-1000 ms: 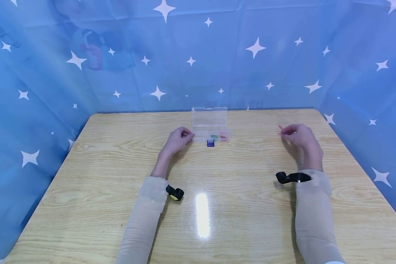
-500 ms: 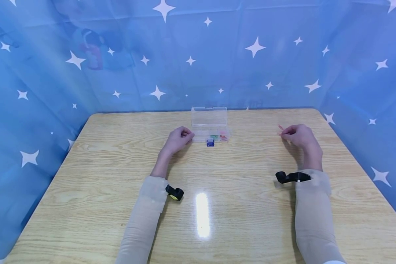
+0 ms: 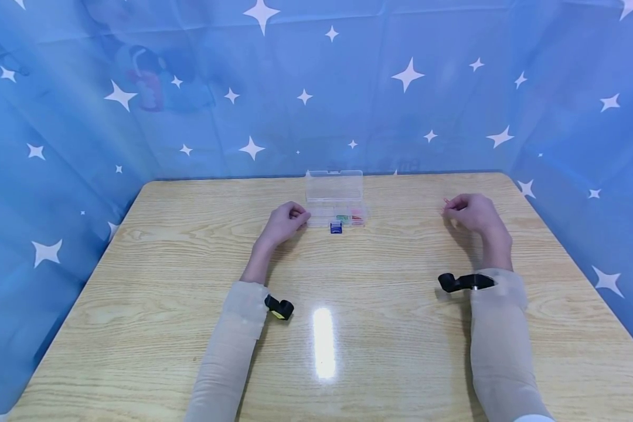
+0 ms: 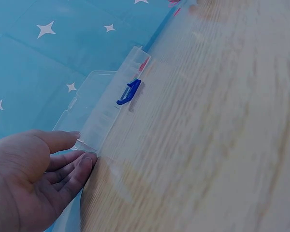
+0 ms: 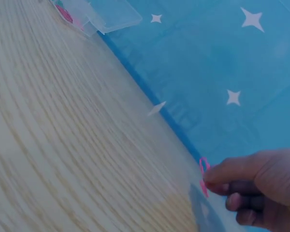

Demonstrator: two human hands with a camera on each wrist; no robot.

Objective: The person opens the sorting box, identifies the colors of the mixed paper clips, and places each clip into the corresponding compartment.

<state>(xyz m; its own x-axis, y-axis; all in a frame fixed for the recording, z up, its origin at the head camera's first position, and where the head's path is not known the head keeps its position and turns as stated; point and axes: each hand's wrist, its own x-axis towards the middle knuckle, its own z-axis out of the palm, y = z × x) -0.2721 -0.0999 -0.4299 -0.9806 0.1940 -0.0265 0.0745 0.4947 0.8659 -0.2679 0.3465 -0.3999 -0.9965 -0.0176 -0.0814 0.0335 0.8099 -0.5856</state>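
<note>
A clear plastic compartment box point(image 3: 320, 217) stands at the back of the table, its lid point(image 3: 334, 185) raised behind it. On its front is a blue latch point(image 4: 129, 92). Small green pieces point(image 3: 342, 217) and red pieces point(image 3: 357, 218) lie in its right-hand compartments. My left hand point(image 3: 286, 223) grips the box's left end between thumb and fingers. Well to the right, my right hand point(image 3: 475, 212) pinches a pinkish-red paper clip point(image 5: 203, 164) between thumb and forefinger, close over the table; part of the clip is hidden by the fingertips.
The wooden table point(image 3: 390, 328) ends at its back edge against a blue curtain point(image 3: 358, 105) with white stars. Each sleeve carries a black wrist camera, the left one point(image 3: 279, 308) and the right one point(image 3: 464, 282).
My right hand has shifted slightly up and left, and less of the red shows past its fingertips than before. The left hand and the box have stayed in place.
</note>
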